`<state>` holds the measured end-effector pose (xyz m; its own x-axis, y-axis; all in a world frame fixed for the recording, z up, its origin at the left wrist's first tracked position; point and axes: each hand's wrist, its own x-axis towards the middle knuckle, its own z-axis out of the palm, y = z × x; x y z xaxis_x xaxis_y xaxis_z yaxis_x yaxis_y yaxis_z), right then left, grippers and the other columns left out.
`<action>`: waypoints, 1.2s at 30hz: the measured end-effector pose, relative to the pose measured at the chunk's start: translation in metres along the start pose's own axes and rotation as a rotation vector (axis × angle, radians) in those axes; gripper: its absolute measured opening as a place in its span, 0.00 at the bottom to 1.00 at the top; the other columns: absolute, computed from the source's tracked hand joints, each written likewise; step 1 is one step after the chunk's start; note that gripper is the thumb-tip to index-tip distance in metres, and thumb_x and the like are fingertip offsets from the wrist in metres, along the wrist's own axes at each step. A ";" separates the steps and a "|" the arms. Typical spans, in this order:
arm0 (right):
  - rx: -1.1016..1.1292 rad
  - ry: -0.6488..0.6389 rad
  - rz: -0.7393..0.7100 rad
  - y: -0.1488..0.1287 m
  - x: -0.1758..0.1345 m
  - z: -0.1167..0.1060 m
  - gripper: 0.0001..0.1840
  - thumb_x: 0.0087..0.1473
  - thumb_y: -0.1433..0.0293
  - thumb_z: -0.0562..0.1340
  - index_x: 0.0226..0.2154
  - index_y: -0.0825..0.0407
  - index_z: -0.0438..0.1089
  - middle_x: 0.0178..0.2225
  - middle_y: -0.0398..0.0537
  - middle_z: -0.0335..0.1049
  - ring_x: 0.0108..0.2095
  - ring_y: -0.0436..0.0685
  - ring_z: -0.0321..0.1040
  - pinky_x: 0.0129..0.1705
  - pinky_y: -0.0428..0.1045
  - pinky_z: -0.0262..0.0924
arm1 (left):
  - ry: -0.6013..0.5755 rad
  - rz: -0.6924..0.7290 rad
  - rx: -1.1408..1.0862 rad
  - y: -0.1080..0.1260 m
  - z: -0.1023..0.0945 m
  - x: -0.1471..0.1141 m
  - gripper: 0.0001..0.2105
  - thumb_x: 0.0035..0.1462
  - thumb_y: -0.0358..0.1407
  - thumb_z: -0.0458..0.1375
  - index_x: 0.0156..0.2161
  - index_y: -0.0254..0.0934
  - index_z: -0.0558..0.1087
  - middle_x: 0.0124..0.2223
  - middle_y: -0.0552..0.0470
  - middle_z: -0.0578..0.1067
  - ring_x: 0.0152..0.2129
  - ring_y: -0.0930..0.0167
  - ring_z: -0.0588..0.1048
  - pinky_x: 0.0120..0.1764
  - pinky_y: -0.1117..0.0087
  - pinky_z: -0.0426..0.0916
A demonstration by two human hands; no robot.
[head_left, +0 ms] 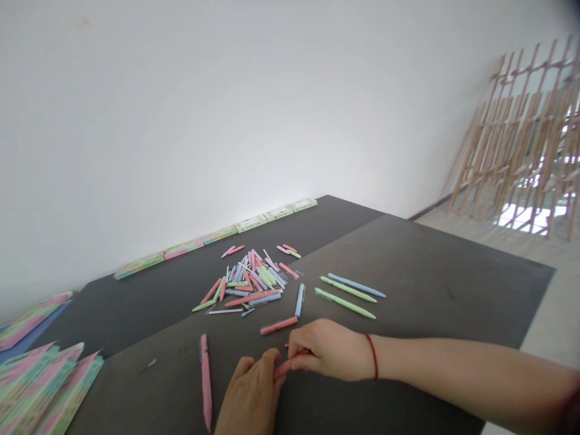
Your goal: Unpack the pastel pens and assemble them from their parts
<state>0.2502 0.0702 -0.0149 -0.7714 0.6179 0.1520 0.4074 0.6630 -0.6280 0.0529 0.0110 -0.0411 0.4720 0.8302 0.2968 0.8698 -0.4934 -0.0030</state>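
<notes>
My left hand (254,393) and my right hand (328,350) meet near the table's front edge. Both are closed on a pink pen barrel (281,368), which shows between their fingers; its ends are hidden. A red string circles my right wrist. Just beyond the hands lie a red pen part (278,326) and a blue pen part (299,300). A whole pink pen (206,380) rests left of my left hand. To the right are two green pens (347,303) and a blue pen (356,285), side by side. Behind spreads a pile of pen parts (254,278) in several colours.
The dark table (435,302) stands against a white wall (254,121). Flat printed boxes (220,234) line the wall side. More pink and green boxes (49,380) are stacked at the front left. A wooden lattice (512,145) leans at the far right.
</notes>
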 end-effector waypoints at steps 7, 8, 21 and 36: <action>0.269 -0.168 0.130 0.004 0.002 0.000 0.12 0.57 0.67 0.55 0.26 0.55 0.69 0.21 0.39 0.68 0.19 0.45 0.63 0.25 0.39 0.56 | 0.025 0.084 0.046 0.001 0.002 0.001 0.09 0.63 0.28 0.43 0.37 0.39 0.63 0.28 0.56 0.75 0.22 0.69 0.73 0.28 0.68 0.59; 0.275 -0.160 0.122 0.005 0.002 0.000 0.12 0.56 0.67 0.55 0.26 0.55 0.69 0.21 0.39 0.68 0.20 0.45 0.63 0.25 0.39 0.56 | 0.018 0.092 0.053 0.002 0.002 0.001 0.09 0.63 0.27 0.43 0.37 0.40 0.63 0.28 0.56 0.75 0.22 0.69 0.73 0.29 0.68 0.59; 0.113 -0.083 0.105 0.002 -0.001 0.000 0.16 0.50 0.60 0.62 0.39 0.53 0.66 0.27 0.41 0.69 0.25 0.49 0.64 0.26 0.42 0.52 | 0.006 0.063 0.026 0.003 -0.006 0.005 0.11 0.60 0.25 0.42 0.30 0.41 0.59 0.24 0.57 0.70 0.21 0.68 0.70 0.28 0.67 0.56; -0.174 0.020 0.018 0.005 -0.004 0.001 0.16 0.52 0.57 0.61 0.38 0.51 0.67 0.33 0.43 0.71 0.31 0.52 0.67 0.29 0.44 0.51 | -0.005 0.025 0.011 0.000 0.000 0.002 0.10 0.62 0.26 0.42 0.31 0.41 0.60 0.25 0.57 0.71 0.22 0.68 0.69 0.29 0.68 0.55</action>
<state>0.2552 0.0704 -0.0192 -0.7543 0.6372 0.1583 0.5007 0.7143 -0.4890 0.0544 0.0128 -0.0408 0.4941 0.8191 0.2914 0.8593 -0.5111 -0.0204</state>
